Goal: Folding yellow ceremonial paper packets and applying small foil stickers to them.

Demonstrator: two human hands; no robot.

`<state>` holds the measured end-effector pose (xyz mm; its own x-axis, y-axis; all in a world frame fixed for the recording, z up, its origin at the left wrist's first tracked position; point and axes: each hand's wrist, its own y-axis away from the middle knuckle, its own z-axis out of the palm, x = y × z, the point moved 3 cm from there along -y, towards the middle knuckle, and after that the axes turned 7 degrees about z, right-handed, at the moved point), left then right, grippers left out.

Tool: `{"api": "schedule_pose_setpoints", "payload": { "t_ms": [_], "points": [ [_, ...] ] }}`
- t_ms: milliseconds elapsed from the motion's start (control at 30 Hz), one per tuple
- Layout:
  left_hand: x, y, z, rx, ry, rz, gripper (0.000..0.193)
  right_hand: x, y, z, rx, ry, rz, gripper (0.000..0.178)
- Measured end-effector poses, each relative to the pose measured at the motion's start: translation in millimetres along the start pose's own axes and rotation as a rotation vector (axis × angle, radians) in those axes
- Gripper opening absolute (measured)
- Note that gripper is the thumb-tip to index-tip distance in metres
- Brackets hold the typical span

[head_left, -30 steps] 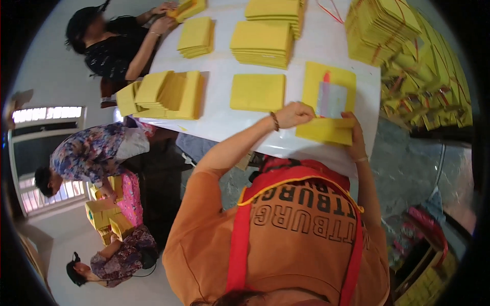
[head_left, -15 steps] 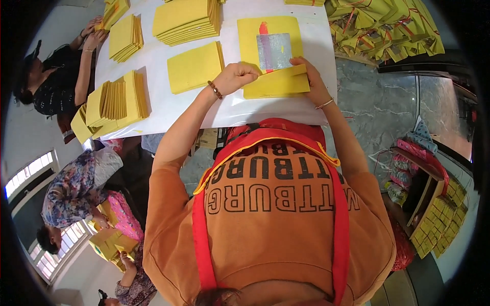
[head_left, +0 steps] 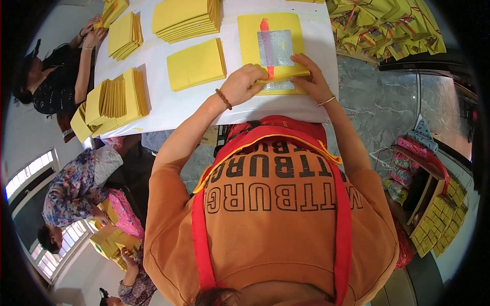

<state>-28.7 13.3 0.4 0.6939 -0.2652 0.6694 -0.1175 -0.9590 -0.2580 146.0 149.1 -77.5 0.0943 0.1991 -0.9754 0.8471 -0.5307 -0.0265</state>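
Both hands were down on the yellow sheet (head_left: 255,35) at the near edge of the white counter (head_left: 153,109). The left hand (head_left: 244,84) had its fingers (head_left: 258,75) curled over and pinching the sheet's near edge, just below the silver foil square (head_left: 275,47) with its red streak (head_left: 265,25). The right hand (head_left: 312,80) pressed on the same edge from the other side, fingers bent and gripping the fold (how tightly, I couldn't tell). A bead bracelet (head_left: 223,99) sat on the left wrist, a thin bangle (head_left: 326,101) on the right.

The sheet lay flat, topmost on its pile, right in front of the orange shirt (head_left: 270,214) with red straps. Just to its left sat a small yellow stack (head_left: 196,64), and beyond that a thicker stack (head_left: 186,18). Further left, a fanned bundle (head_left: 115,97) stood on edge near the counter's corner.

At the far left, another person's hands (head_left: 92,33) rested on the counter by another stack (head_left: 125,33). To the right, folded yellow papers with red string (head_left: 383,23) were heaped off the counter.
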Motion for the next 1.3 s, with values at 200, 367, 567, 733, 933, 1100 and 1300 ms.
{"api": "schedule_pose_setpoints", "payload": {
  "t_ms": [200, 367, 567, 733, 933, 1100, 1300],
  "points": [
    [-28, -2, -3, -0.099, 0.269, -0.531, 0.021, -5, -1, 2, 0.019, -0.301, 0.140, 0.062],
    [-34, -4, -5, -0.059, 0.404, -0.587, 0.021, -2, -4, 1, -0.007, -0.274, 0.162, 0.055],
    [-43, -3, 2, 0.012, 0.386, -0.547, 0.022, -1, -6, 0, 0.008, -0.247, 0.142, 0.055],
    [-52, -8, 1, 0.042, 0.454, -0.603, 0.022, -8, -5, -1, 0.014, -0.262, 0.186, 0.057],
    [-52, -14, 0, -0.029, 0.484, -0.529, 0.021, 8, -5, -1, -0.001, -0.297, 0.167, 0.064],
    [-54, -14, 1, -0.050, 0.532, -0.583, 0.022, 6, -7, -4, 0.012, -0.199, 0.124, 0.068],
    [-55, -16, 3, -0.009, 0.576, -0.553, 0.021, 3, -8, -6, -0.001, -0.168, 0.110, 0.071]
  ]
}}
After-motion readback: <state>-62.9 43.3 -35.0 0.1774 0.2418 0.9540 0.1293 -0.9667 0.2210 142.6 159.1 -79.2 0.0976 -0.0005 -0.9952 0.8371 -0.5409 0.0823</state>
